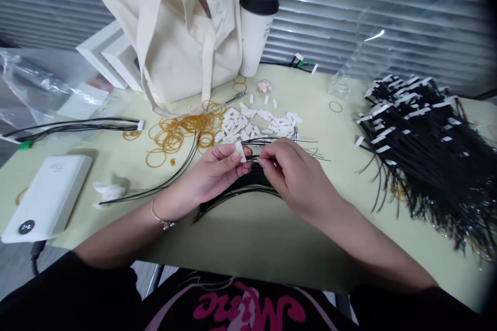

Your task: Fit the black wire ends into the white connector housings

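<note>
My left hand [223,169] pinches a small white connector housing [240,152] between thumb and fingers. Just to its right, my right hand [289,168] is closed on a thin black wire [254,157] whose end meets the housing; whether it sits inside cannot be made out. Under both hands lies a bundle of loose black wires [248,182] across the table. Beyond my fingers is a pile of loose white connector housings [236,123]. A heap of amber rubber bands [182,132] lies beside it on the left.
On the right is a large heap of black wires with white connectors [430,139]. At the back stand a canvas bag [182,51] and a lidded cup [256,31]. A white power bank [50,194] and a wire bundle [89,126] lie on the left.
</note>
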`<state>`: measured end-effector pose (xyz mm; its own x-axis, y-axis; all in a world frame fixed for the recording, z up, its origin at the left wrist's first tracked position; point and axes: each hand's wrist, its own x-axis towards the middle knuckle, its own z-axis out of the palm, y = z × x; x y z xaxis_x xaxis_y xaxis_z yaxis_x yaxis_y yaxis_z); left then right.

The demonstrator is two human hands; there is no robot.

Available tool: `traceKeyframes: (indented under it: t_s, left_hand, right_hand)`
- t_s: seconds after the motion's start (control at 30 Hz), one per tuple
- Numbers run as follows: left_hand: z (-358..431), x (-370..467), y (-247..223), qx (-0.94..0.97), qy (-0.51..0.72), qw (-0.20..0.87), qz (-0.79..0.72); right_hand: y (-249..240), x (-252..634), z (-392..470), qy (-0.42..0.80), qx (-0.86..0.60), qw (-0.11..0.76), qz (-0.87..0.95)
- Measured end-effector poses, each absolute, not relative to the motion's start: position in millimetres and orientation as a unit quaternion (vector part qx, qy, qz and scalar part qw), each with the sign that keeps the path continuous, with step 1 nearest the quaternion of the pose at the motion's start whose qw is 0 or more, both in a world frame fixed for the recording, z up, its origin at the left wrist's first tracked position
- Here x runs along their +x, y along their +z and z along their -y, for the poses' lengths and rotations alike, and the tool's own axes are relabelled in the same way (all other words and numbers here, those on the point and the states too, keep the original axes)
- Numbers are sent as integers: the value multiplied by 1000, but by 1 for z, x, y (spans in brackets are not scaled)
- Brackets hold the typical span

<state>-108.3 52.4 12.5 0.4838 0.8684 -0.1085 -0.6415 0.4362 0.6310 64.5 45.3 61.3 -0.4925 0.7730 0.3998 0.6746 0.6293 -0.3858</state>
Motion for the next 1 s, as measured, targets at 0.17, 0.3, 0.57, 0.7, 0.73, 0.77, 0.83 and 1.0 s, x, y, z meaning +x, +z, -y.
traceKeyframes:
  t_s: [0.17,0.3,0.57,0.7,0.73,0.77,0.83,1.0]
  left_hand:
    - [-52,-108,14,264,462,816,-225]
    - [-52,-109,14,267,460,814,-231]
    - [-52,-109,13,270,462,816,-217]
    - [-51,-109,13,265,462,818,-217]
    - [-51,-109,13,263,460,819,-218]
    - [-51,-109,13,261,459,820,-220]
    - [-51,-109,14,260,458,820,-226]
    - [-51,-109,14,262,460,819,-222]
  right_hand:
    - [61,64,-47,99,-423,282,856]
    - [59,62,-45,100,-427,289,851]
    - [57,61,-44,81,-420,308,850]
    - [57,61,-44,78,-417,312,850]
    - [56,61,-44,80,-418,313,849]
    - [56,61,-44,82,-419,313,848]
    - [56,61,-44,83,-422,314,846]
    - [56,61,-44,79,-419,312,849]
